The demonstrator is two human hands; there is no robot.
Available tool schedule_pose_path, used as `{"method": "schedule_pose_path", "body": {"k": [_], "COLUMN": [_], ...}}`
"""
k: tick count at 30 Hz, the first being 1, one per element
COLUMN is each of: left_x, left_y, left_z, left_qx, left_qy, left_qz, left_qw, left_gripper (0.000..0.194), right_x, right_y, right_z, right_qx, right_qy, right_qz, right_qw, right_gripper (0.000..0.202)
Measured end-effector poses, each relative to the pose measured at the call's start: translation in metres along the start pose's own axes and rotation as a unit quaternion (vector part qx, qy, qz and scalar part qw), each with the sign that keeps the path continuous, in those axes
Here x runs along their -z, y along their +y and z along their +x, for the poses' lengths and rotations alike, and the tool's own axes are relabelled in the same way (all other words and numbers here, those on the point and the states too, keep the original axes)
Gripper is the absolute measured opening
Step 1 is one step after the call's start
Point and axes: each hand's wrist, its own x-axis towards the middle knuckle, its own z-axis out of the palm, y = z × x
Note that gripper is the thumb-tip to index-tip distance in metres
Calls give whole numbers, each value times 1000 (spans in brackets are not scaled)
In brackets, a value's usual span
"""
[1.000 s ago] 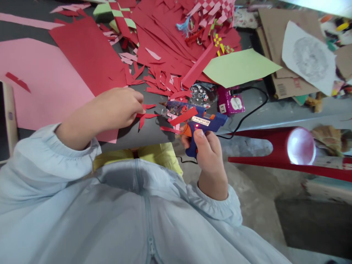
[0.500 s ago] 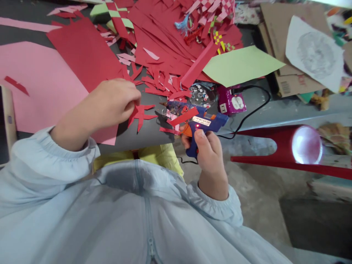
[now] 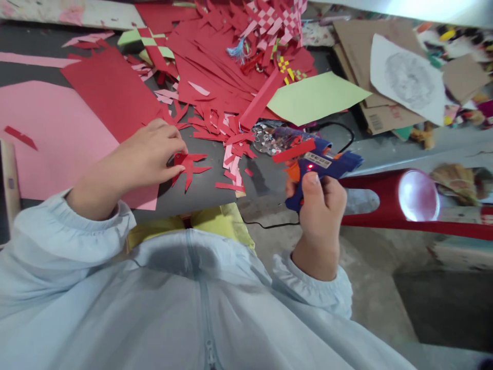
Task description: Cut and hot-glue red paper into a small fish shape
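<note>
In the head view my left hand (image 3: 150, 154) is low over the dark table, its thumb and curled fingers apart. Between them is the left end of a red paper cutout (image 3: 190, 167) with pointed strips; the thumb tip touches it. A small round eye-like dot shows at that end. My right hand (image 3: 321, 200) grips a blue hot glue gun (image 3: 327, 156) by its handle, thumb on the back and a red light lit. The orange trigger shows by the fingers. A red paper strip (image 3: 295, 150) lies across the gun's front, which points left.
Red and pink paper scraps (image 3: 227, 131) lie behind the cutout. Pink paper (image 3: 57, 139) and red paper (image 3: 113, 92) cover the left. Green paper (image 3: 316, 97), cardboard (image 3: 350, 51) and a drawing (image 3: 408, 77) are farther right. A red lamp (image 3: 389, 195) juts in beside the glue gun.
The glue gun in my right hand has moved right, away from the cutout. My left thumb and fingers have parted beside the cutout. The whole view has shifted slightly.
</note>
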Motion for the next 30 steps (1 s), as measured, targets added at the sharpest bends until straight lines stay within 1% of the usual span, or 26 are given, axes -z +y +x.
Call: {"method": "schedule_pose_path", "body": {"k": [2,5,9,12,14,15,17,19,21,24,27,30], "left_x": [4,8,9,11,15,17,21,22,22,20,20,20], "left_y": [3,6,8,10,13,14,16,16,17,17,18,18], "left_z": [2,4,5,3,2,1,-1,-3,-4,-4,-3,-3], "left_qx": [5,8,18,33,46,55,82,111,135,157,182,199], "left_qy": [-18,-43,-31,-35,-37,-35,-33,-31,-29,-9,6,4], "left_qz": [-3,3,11,-16,-63,-93,-157,-206,-242,-293,-335,-358], "left_qw": [1000,999,999,999,996,994,984,972,960,943,925,912], "left_gripper": [32,31,34,39,39,37,33,29,26,24,23,23], "right_x": [7,17,24,23,20,18,13,6,-1,-10,-18,-23], "right_y": [3,6,10,13,14,15,18,21,23,27,29,32], "right_z": [2,3,6,10,12,14,17,20,22,24,26,28], "right_qx": [10,24,46,83,131,158,200,221,230,238,238,228], "right_qy": [21,30,39,47,41,34,17,1,-16,-41,-59,-72], "right_qz": [-15,-53,-138,-199,-236,-256,-299,-348,-388,-420,-442,-452], "right_qw": [1000,998,989,975,962,953,933,911,892,875,863,859], "right_gripper": [42,33,23,20,18,22,38,47,51,53,54,54]}}
